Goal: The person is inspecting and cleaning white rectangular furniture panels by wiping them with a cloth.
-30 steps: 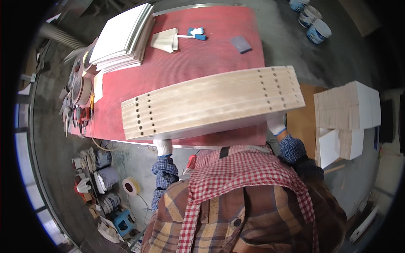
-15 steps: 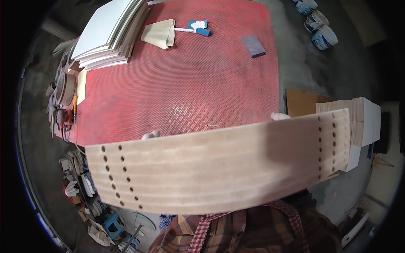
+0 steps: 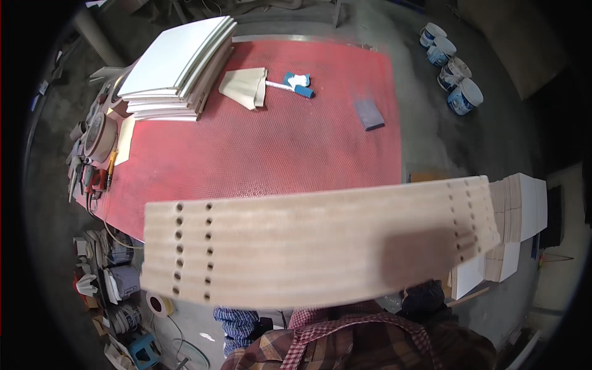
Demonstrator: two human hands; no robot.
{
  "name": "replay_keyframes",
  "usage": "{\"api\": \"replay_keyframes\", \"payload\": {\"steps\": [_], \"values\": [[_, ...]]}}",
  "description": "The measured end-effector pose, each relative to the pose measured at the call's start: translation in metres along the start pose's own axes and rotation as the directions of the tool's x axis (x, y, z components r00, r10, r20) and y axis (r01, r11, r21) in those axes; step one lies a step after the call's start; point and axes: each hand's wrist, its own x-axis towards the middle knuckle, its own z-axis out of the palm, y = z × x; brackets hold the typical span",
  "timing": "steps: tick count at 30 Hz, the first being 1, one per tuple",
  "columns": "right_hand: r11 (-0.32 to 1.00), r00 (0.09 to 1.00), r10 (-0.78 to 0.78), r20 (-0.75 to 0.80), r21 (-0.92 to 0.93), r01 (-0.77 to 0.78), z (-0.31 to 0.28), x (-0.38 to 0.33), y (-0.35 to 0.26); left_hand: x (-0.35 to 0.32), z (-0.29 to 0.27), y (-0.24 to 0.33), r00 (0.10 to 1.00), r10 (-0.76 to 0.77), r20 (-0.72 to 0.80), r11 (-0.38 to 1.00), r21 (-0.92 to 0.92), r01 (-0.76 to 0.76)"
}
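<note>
A long pale wooden panel (image 3: 308, 246) with rows of drilled holes near both ends hangs in the air just in front of me, above the near edge of the red table (image 3: 265, 154). Both my hands are hidden under it. Only my left sleeve (image 3: 237, 322), blue checked, and my dark right sleeve (image 3: 425, 295) show, each reaching up beneath the panel's lower edge. My hands carry the panel from below, left toward its middle, right under its right part.
On the table lie a stack of white boards (image 3: 176, 65), a folded beige cloth (image 3: 243, 86), a blue-handled tool (image 3: 296, 85) and a grey sanding block (image 3: 369, 115). Paint buckets (image 3: 456, 71) stand on the floor far right; stacked panels (image 3: 518, 216) right; tools and clutter (image 3: 92, 172) left.
The panel has come up from the table edge toward my face and now looks larger. My fingers, seen earlier on its far edge, are out of sight.
</note>
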Motion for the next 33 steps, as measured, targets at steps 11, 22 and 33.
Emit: {"api": "replay_keyframes", "payload": {"steps": [11,22,33], "values": [[0.683,0.959,0.283,0.004,0.701,-0.205,-0.023,-0.027,-0.015,-0.006,0.037,-0.003,0.751,0.344,-0.564,0.641,0.726,0.251],[0.203,0.929,0.365,0.056,0.97,-0.138,0.046,0.037,0.009,0.053,-0.032,0.029,0.884,0.357,0.302,-0.751,0.656,0.08],[0.274,0.948,0.262,0.179,0.928,-0.251,0.057,0.017,0.004,0.023,-0.079,0.047,0.97,0.071,0.232,-0.968,0.25,0.011]]}}
